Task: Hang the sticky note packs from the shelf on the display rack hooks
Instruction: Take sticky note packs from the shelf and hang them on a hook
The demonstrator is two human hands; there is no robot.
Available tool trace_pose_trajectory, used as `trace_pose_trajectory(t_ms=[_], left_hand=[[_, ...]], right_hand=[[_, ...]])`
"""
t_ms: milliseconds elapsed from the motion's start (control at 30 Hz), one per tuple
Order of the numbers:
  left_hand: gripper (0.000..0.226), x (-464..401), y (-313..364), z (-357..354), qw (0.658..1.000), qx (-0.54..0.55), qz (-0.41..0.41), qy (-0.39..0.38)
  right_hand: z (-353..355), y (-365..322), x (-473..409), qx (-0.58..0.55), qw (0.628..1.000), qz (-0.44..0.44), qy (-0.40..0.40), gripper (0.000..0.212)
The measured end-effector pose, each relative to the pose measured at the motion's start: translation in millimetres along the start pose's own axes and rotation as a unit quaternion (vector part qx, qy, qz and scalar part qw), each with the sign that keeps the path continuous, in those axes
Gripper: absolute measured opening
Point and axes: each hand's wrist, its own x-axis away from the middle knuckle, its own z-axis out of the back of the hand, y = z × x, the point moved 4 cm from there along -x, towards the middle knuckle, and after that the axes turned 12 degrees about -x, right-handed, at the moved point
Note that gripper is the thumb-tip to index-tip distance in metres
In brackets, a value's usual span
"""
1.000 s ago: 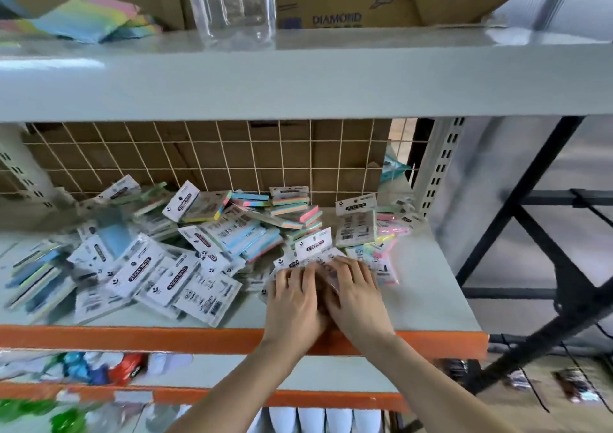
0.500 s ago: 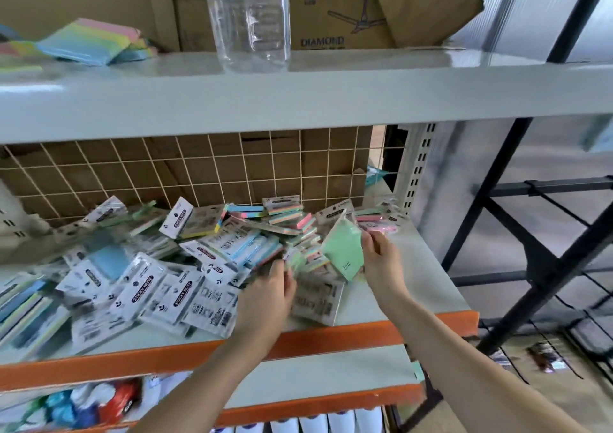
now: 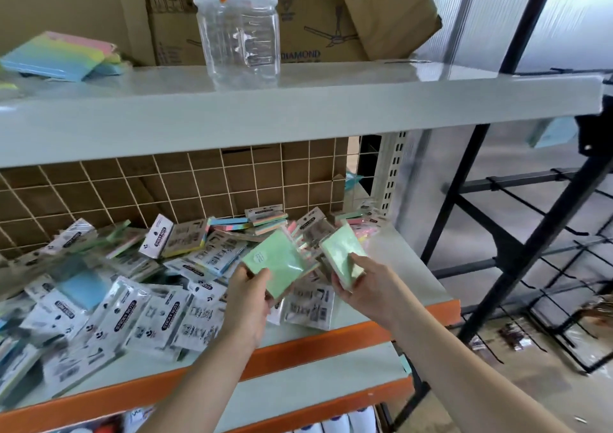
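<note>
At the far left we see a heap of sticky note packs (image 3: 109,303) strewn over the grey shelf (image 3: 408,267) with its orange front edge, most of them in clear wrappers with white header cards, some face up, some tilted against each other. Above them, on the upper shelf (image 3: 298,107), a loose stack of pastel note pads (image 3: 56,56) lies at the left and a clear plastic bottle (image 3: 238,28) stands upright near the middle, with cardboard boxes (image 3: 311,18) behind it. A wire grid panel (image 3: 166,184) backs the lower shelf.

Moving toward the middle, our left hand (image 3: 247,303) holds a green pack (image 3: 275,262) above the heap, thumb on its near face and fingers curled beneath it, the pack tilted with its flat side toward us. Just beside it, our right hand (image 3: 363,285) grips a second, paler green pack (image 3: 341,253) by its lower end, fingers wrapped round the edge; the two packs are close but apart. A wrapped pack lies flat on the shelf under both hands.

To the right, well apart from the shelf, stands the black display rack (image 3: 544,243) with its hooks (image 3: 570,230) jutting out; something seems to hang at the top right, too blurred to identify.
</note>
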Motion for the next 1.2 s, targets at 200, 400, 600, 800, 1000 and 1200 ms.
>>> trace_pose_trajectory(t_ms=[200, 400, 600, 800, 1000, 1200], left_hand=[[0.024, 6, -6, -47, 0.99, 0.106, 0.06, -0.066], [0.024, 26, -12, -94, 0.987, 0.032, 0.057, -0.149], [0.009, 42, -12, -138, 0.965, -0.105, 0.058, -0.232], [0.027, 75, 1, -201, 0.948, -0.199, -0.022, -0.249], [0.032, 118, 1, -269, 0.954, -0.173, -0.077, -0.232], [0.032, 160, -10, -331, 0.966, -0.152, -0.1, -0.182]], right_hand=[[27, -21, 19, -0.015, 0.995, 0.037, 0.094, 0.032], [34, -43, 35, -0.031, 0.995, 0.068, 0.065, 0.038], [48, -87, 63, 0.071, 0.989, 0.122, 0.038, 0.039], [66, -138, 107, 0.203, 0.959, 0.197, -0.028, 0.037], [96, -193, 150, 0.225, 0.943, 0.236, -0.066, 0.03], [134, -243, 191, 0.21, 0.942, 0.259, -0.031, 0.017]])
